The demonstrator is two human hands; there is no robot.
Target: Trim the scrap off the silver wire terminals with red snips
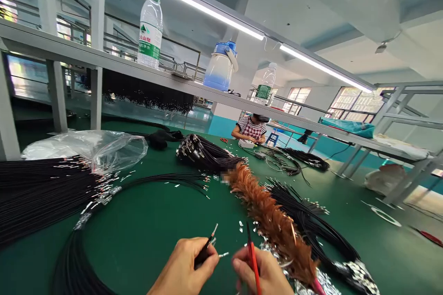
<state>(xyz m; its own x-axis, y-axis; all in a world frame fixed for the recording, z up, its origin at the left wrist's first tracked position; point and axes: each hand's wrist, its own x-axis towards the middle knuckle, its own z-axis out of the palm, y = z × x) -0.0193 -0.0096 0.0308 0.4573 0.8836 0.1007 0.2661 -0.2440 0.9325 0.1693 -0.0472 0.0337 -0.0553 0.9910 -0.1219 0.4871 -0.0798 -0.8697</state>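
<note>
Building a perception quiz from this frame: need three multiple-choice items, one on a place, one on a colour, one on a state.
1. Where is the feather duster?
A. on the shelf
B. on the table, right of the hands
C. in the plastic bag

2. What colour is the table top?
A. green
B. white
C. red

3. What is the left hand doing?
A. lying flat and open
B. pinching a black wire
C. gripping a bottle

Answers:
1 B, the duster lies on the table among wire bundles, running past the right hand.
2 A, the bare surface between the bundles is green.
3 B, the fingers close on a black wire with a metal tip; the right hand holds a thin red tool.
</note>
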